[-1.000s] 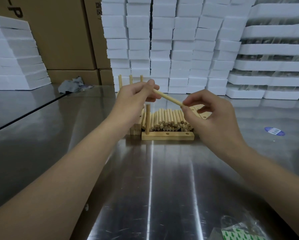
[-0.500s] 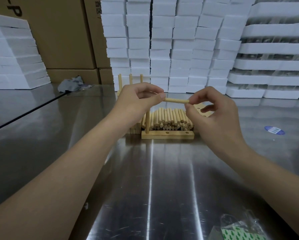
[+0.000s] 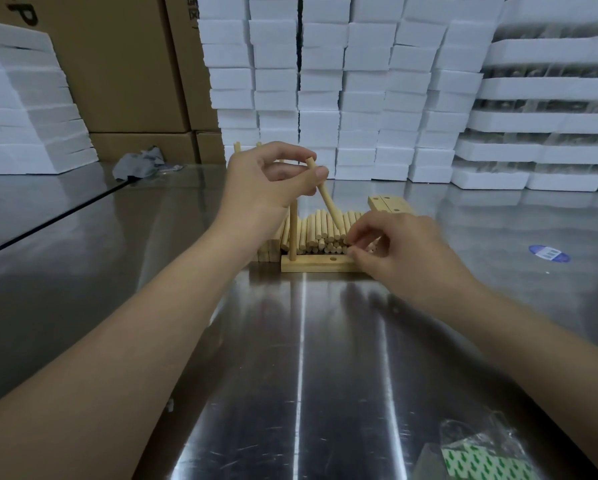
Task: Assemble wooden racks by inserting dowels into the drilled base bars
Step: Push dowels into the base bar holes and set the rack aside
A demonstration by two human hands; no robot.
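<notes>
**Entry: dowel passed to one hand, second hole pending**

- One dowel point(image 3: 326, 194), centre frame, tilted. Its upper end is pinched between thumb and fingers of the left hand point(image 3: 269, 183), and its lower end is over the dowel pile point(image 3: 321, 233). Half a second earlier it lay level between both hands.
- The right hand point(image 3: 406, 252) has let go and dropped to the pile's right end, fingers curled. Whether they pinch a fresh dowel cannot be told.
- One base bar point(image 3: 320, 267), on the counter point(image 3: 301, 358) in front of the pile. An upright dowel point(image 3: 293, 230) is seated in its left hole, and the middle hole is open.
- Judgement: the held dowel probably goes there next.
</notes>
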